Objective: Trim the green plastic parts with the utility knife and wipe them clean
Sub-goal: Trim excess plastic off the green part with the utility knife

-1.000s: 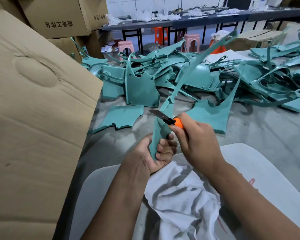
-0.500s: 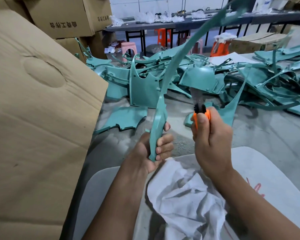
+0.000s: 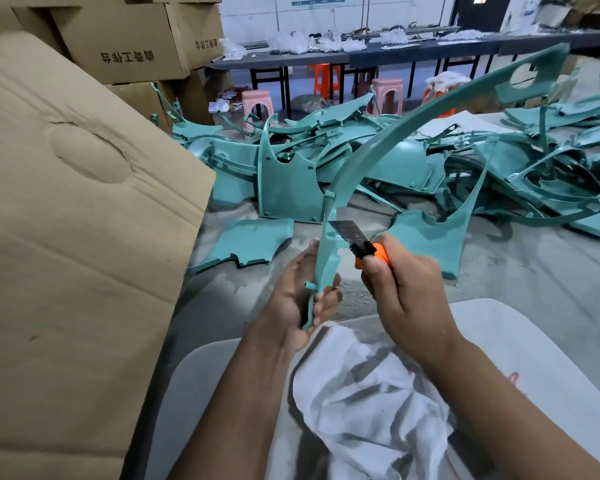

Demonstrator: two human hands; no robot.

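Centre frame: our left hand (image 3: pixel 297 296) grips the lower end of a long curved green part (image 3: pixel 371 157). Our right hand (image 3: pixel 407 296) holds the orange utility knife (image 3: pixel 361 242), blade against the part's edge. White cloth (image 3: pixel 368 403) below.

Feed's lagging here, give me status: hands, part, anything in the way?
Left hand grips curved green part at its lower end. Right hand holds utility knife, blade against the part's edge. Rag in lap, unused. Nothing blocking.

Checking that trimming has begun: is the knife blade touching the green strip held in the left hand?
Touching. In the head view the utility knife blade's tip lies against the edge of the curved green strip above the left hand, no gap visible.
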